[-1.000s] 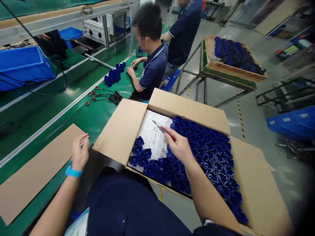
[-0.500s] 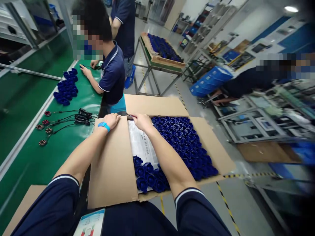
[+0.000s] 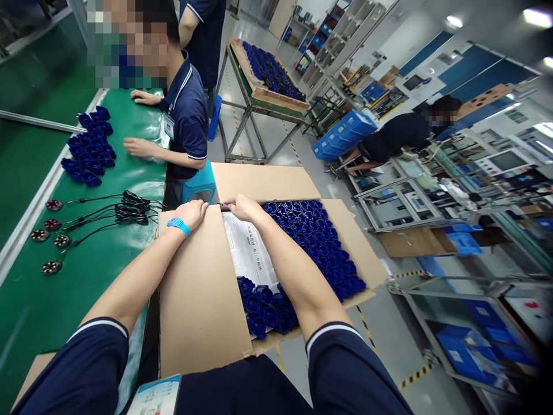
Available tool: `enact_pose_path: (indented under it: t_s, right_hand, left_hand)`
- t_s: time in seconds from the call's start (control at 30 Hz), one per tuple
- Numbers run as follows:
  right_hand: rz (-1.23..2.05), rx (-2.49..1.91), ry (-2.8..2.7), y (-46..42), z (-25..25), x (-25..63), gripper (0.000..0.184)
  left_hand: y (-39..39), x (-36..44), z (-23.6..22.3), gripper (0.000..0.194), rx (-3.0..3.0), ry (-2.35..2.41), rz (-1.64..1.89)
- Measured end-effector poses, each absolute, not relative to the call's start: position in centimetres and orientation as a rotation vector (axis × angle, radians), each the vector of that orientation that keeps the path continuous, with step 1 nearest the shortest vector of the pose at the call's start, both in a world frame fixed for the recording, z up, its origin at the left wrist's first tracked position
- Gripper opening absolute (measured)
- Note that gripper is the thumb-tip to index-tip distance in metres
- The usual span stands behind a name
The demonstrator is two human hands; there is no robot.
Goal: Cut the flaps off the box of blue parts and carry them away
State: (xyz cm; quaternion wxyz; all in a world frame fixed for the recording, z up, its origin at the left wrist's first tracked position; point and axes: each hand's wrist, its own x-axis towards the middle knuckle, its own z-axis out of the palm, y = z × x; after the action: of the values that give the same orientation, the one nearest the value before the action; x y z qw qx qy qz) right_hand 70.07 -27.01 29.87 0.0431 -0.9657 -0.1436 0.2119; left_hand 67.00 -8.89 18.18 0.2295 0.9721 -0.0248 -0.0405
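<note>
In the head view, my left hand, with a blue wristband, is curled over the far end of the left flap of an open cardboard box. Just right of it, my right hand is closed on a thin dark tool at the box's far left corner; its kind is too small to make out. Below my right forearm, printed paper lies inside the box. Blue flower-shaped plastic parts fill the right side in rows, and several more sit at the near left.
A green workbench runs along the left, holding small motors with black cables and a cluster of blue parts. A seated co-worker is at the bench. Behind the box stands a metal-framed table with more blue parts.
The view has swung right, showing more of the room there. My hands stay at the box's far left corner. The seated co-worker's hands have come apart and now rest on the bench.
</note>
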Motion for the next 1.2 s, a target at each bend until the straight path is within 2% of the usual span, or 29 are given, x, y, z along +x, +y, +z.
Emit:
enact_pose_path:
  t_s: [0.33, 1.2]
  right_hand:
    - [0.559, -2.88, -0.437, -28.2, 28.4, 67.6, 0.036]
    - [0.518, -2.853, -0.414, -29.8, 29.0, 57.3, 0.041]
  left_hand:
    - [-8.5, 66.6, 18.4, 0.041, 2.692, -0.065, -0.115]
    - [-7.5, 64.2, 19.4, 0.043, 2.765, 0.015, -0.183]
